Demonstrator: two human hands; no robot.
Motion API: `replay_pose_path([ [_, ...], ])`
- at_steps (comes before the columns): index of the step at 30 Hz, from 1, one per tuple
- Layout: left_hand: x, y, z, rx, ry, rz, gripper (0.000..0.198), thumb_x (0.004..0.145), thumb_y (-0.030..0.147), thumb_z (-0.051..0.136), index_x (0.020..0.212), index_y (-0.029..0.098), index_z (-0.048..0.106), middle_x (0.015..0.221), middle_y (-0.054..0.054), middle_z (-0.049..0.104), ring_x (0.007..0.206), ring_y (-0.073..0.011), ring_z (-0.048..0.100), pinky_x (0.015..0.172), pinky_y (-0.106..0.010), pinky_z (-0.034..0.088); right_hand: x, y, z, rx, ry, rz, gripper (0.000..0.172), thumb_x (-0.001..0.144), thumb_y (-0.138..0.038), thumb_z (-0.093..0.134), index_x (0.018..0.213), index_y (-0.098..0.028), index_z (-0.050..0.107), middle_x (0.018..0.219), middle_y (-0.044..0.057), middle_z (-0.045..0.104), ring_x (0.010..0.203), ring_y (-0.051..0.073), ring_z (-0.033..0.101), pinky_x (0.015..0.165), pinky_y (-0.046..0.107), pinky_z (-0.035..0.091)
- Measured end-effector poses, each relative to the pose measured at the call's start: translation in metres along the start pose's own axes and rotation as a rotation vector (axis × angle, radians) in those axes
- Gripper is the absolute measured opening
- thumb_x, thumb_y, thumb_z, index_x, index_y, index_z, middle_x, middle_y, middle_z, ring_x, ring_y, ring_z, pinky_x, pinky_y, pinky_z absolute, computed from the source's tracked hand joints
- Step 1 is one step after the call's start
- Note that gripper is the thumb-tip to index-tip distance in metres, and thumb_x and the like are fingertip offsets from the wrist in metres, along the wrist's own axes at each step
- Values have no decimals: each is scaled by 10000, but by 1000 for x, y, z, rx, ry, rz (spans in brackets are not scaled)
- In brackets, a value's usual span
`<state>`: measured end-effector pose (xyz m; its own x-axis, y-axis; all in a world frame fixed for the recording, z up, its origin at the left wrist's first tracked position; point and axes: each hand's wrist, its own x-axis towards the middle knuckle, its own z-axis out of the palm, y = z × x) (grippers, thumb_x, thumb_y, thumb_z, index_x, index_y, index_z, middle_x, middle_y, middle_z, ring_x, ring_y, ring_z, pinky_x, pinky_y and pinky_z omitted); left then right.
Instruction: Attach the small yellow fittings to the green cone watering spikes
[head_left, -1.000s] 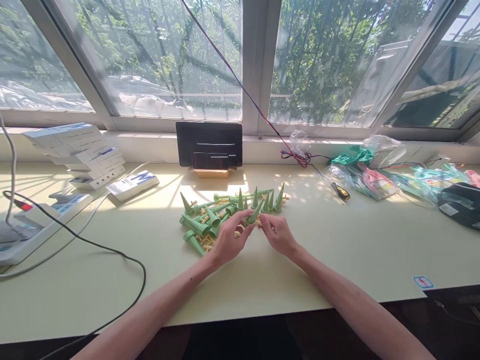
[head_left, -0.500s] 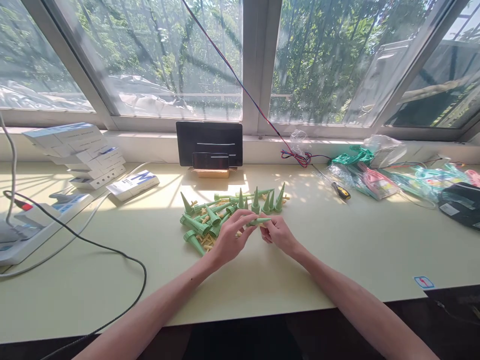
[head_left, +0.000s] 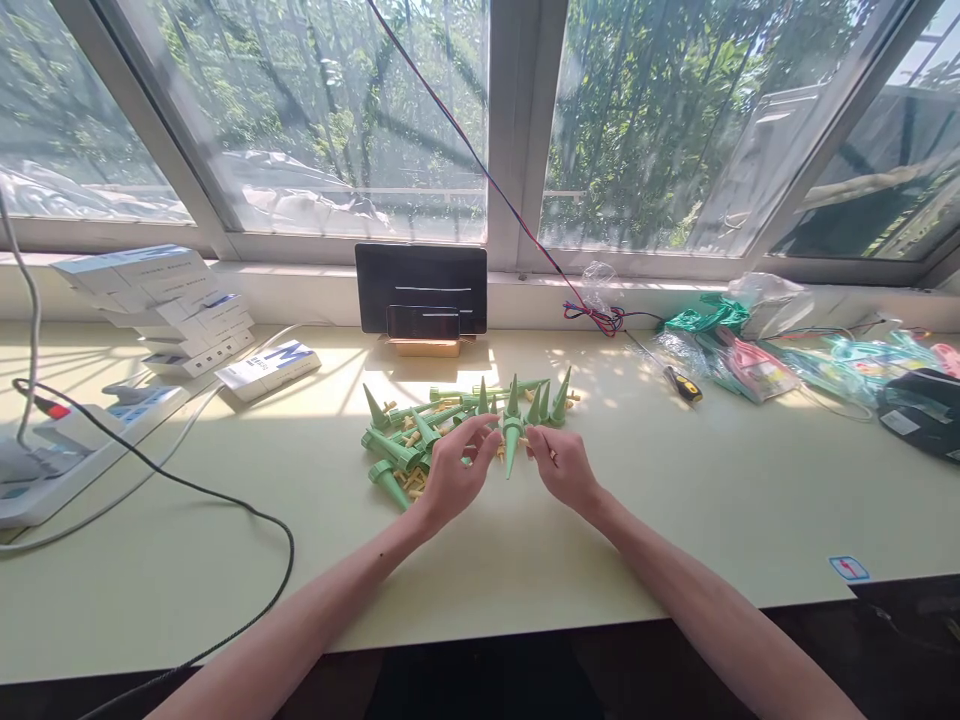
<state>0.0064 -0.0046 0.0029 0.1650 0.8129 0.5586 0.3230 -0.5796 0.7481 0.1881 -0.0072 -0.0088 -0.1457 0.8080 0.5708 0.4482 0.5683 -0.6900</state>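
Observation:
Between my two hands hangs a green cone (head_left: 511, 446) with its tip pointing down. The fingers of my left hand (head_left: 466, 460) are bent beside its left side; whether they touch it is unclear. My right hand (head_left: 561, 462) is closed at its right, pinching a small yellowish piece that reaches toward the cone. A pile of green cones (head_left: 394, 452) with small yellow pieces (head_left: 414, 482) lies to the left, partly behind my left hand. Several green cones (head_left: 559, 398) stand upright behind my hands.
A tablet (head_left: 420, 285) and a phone stand at the back. White boxes (head_left: 172, 300) and a power strip (head_left: 142, 430) are at the left, with a black cable (head_left: 247, 508) across the table (head_left: 465, 590). A screwdriver (head_left: 682, 384) and bagged cables (head_left: 757, 368) are at the right.
The green cone between my hands has turned from lying sideways, tip to the right, to pointing down. My left fingers have moved off its top, and my hands are slightly farther apart.

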Motion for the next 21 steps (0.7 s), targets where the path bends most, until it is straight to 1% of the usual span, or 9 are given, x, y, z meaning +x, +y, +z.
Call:
replay_pose_path([
  [3, 0, -1, 1, -151, -76, -109, 295, 931, 388, 583, 1127, 171, 623, 778, -11, 603, 592, -99, 589, 505, -199, 519, -1, 3, 0, -72, -34, -77, 515, 1042, -433, 312, 617, -193, 475, 554, 6, 479, 504, 118, 404, 539, 264, 320],
  [7, 0, 0, 1, -327, -138, -179, 339, 919, 393, 602, 1178, 174, 603, 800, -12, 591, 518, -75, 541, 445, -189, 471, -2, 6, 2, -96, -40, -93, 530, 1047, -438, 296, 621, -192, 494, 568, 18, 501, 517, 126, 424, 548, 267, 327],
  [10, 1, 3, 1, -386, -149, -220, 348, 911, 386, 618, 1179, 165, 609, 794, -10, 586, 497, -68, 534, 421, -184, 449, -2, 6, 1, -92, -40, -106, 512, 1048, -421, 303, 627, -194, 486, 567, 11, 486, 515, 124, 411, 546, 262, 319],
  [14, 0, 4, 0, -410, -181, -267, 380, 900, 387, 633, 1188, 139, 615, 781, -19, 598, 474, -65, 521, 392, -185, 429, -2, 4, 1, -66, -28, -127, 483, 1045, -386, 327, 621, -196, 459, 553, -7, 444, 501, 117, 374, 532, 256, 302],
  [17, -1, 2, -1, -381, -183, -234, 392, 899, 384, 635, 1208, 144, 614, 802, -28, 608, 512, -79, 557, 428, -196, 482, -1, 2, 1, -28, -22, -92, 501, 1041, -415, 330, 612, -193, 462, 545, -10, 449, 494, 111, 381, 526, 250, 314],
  [21, -1, -1, -2, -237, -178, -98, 371, 902, 361, 632, 1217, 165, 620, 934, -71, 658, 616, -106, 626, 540, -236, 582, 0, -1, 1, 47, -30, 12, 552, 1026, -501, 326, 596, -189, 475, 539, 0, 485, 484, 108, 416, 511, 249, 333],
])
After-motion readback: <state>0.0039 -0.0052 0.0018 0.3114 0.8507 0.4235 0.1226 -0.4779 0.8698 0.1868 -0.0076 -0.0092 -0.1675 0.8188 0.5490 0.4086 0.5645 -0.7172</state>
